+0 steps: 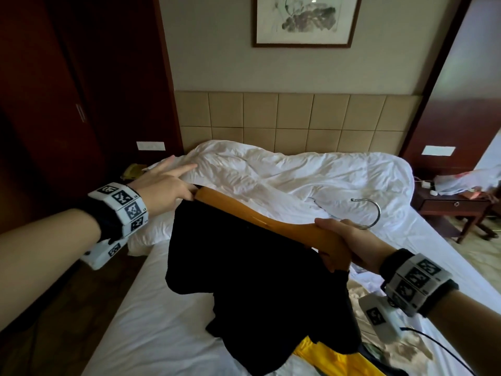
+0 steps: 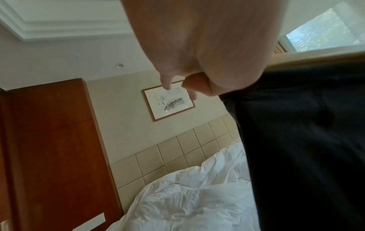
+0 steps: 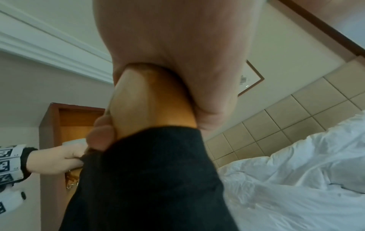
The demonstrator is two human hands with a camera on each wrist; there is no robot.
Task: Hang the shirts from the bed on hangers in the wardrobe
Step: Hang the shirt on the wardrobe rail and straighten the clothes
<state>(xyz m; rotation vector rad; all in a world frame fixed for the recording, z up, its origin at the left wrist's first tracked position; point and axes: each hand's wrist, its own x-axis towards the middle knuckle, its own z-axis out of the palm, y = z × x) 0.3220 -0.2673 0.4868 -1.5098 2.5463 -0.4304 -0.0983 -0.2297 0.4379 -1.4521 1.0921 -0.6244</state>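
We see a black shirt [image 1: 252, 270] draped over a wooden hanger [image 1: 260, 217], which is held in the air above the bed [image 1: 151, 321], tilted so that its left end sits farther from us than its right. The shirt's lower part hangs down and bunches over the white sheet, and its hem overlaps a yellow garment [image 1: 322, 359] lying at the near edge of the bed. The hanger's metal hook [image 1: 372, 213] curves up beyond the right hand.

Our right hand [image 1: 344, 245] grips the hanger near its middle, fingers and thumb wrapped round the wood; the right wrist view shows the wood [image 3: 150, 100] clamped in the palm with the dark cloth [image 3: 150, 179] just below it. Our left hand [image 1: 162, 183] is at the hanger's far left end, pinching the shirt's edge there between thumb and lower fingers, while the index and middle fingers point out straight toward the duvet. In the left wrist view the cloth [image 2: 300, 140] hangs just beside the palm [image 2: 197, 46].

Behind the hanger, a crumpled white duvet [image 1: 298, 175] is heaped against the tan padded headboard [image 1: 298, 123], and a framed ink picture [image 1: 306, 20] hangs on the wall above. To the left stands the dark red-brown wardrobe [image 1: 54, 104]; to the right a nightstand [image 1: 452, 207] carries a plastic bag [image 1: 466, 180].
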